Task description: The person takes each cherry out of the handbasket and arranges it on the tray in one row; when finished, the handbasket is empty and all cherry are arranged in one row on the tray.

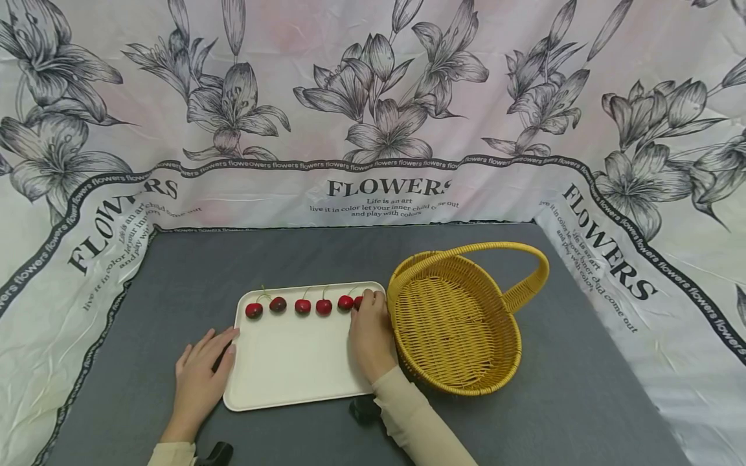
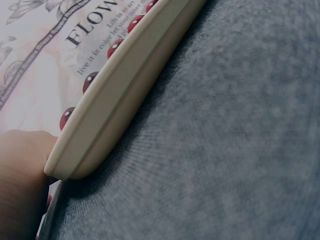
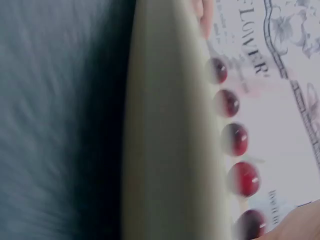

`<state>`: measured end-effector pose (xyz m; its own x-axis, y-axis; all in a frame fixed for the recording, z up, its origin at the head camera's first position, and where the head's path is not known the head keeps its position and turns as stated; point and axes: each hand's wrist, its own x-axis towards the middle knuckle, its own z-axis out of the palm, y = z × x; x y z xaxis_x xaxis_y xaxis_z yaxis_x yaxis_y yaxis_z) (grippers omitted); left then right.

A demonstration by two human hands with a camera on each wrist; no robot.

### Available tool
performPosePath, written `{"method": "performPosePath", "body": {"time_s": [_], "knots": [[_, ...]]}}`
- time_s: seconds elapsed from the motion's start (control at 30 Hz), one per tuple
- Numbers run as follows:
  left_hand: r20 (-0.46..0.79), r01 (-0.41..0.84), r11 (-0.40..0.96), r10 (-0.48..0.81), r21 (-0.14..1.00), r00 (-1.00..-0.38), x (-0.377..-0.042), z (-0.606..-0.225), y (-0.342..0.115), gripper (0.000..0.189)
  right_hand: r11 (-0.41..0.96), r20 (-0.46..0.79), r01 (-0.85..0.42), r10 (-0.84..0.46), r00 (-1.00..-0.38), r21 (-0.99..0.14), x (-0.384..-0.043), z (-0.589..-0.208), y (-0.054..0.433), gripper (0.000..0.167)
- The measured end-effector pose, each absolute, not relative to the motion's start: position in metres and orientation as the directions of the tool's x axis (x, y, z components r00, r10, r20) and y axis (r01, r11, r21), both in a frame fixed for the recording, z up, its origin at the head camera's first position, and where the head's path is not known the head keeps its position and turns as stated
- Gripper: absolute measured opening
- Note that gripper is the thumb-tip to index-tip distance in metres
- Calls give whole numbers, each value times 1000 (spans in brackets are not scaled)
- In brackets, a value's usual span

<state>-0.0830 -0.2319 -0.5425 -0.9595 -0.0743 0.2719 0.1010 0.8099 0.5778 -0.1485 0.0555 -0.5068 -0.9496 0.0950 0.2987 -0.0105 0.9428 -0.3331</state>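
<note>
Several dark red cherries (image 1: 302, 307) with green stems lie in a row along the far side of a cream rectangular tray (image 1: 291, 362). At the right end of that row, my right hand (image 1: 373, 333) pinches a cherry (image 1: 358, 302), its fingers partly hiding the fruit. In the right wrist view, part of that hand (image 3: 300, 222) shows beside the nearest cherry (image 3: 251, 225). My left hand (image 1: 201, 372) rests at the tray's left edge, fingers extended and fingertips touching the rim. The left wrist view shows the tray's side (image 2: 115, 95) close up.
A yellow woven basket (image 1: 454, 323) with a tall handle (image 1: 527, 285) stands right of the tray, close to my right hand. The grey tabletop (image 1: 583, 388) is bordered by a white floral cloth (image 1: 384, 194) at the back and sides.
</note>
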Motion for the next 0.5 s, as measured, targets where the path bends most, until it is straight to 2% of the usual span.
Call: {"method": "performPosePath", "body": {"time_s": [0.2,0.33,0.5], "knots": [[265,98,809,-74,580,-961,-81,-542,-235,35,949,242,-44,35,-970,-312,-111,-483,56,49],[268,92,812,-81,576,-960,-80,-543,-237,35,915,204,-144,-70,-976,-376,-77,-460,62,42],[269,92,811,-83,577,-960,-81,-544,-237,35,845,94,-225,-206,-974,-484,-40,-440,87,29]]}}
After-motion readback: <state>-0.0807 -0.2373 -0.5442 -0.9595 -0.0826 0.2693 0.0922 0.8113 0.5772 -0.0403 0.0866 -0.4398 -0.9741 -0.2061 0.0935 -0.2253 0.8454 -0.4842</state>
